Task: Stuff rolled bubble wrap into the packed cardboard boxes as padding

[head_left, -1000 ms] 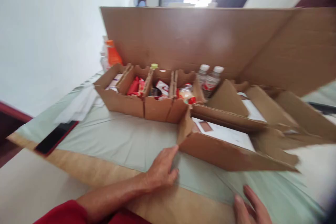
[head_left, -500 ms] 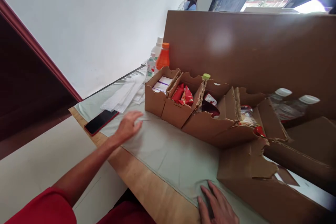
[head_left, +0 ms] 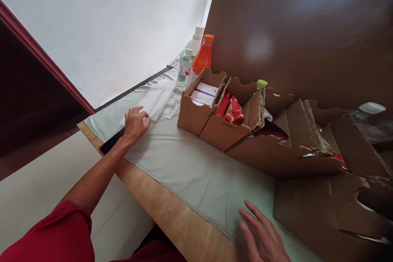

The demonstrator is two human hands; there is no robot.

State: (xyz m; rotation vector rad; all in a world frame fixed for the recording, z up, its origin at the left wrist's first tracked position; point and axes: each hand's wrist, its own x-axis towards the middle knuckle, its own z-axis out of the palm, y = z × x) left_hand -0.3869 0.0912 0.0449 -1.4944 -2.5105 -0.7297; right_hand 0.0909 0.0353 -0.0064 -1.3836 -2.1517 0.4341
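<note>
Currently: tall cardboard sheet (head_left: 307, 41) stands behind a row of open cardboard boxes (head_left: 221, 133) on the bench (head_left: 172, 217), green cloth (head_left: 190, 172) underneath. Left hand (head_left: 135, 123) rests on the dark phone (head_left: 110, 144) at the bench's left edge, fingers loosely curled, gripping nothing, just beside the white bags (head_left: 159, 98). Right hand (head_left: 264, 237) lies flat on the cloth, fingers spread, empty.

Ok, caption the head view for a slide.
Left hand over a dark red-edged phone, right hand flat on pale green cloth, beside a row of open brown cardboard boxes.
</note>
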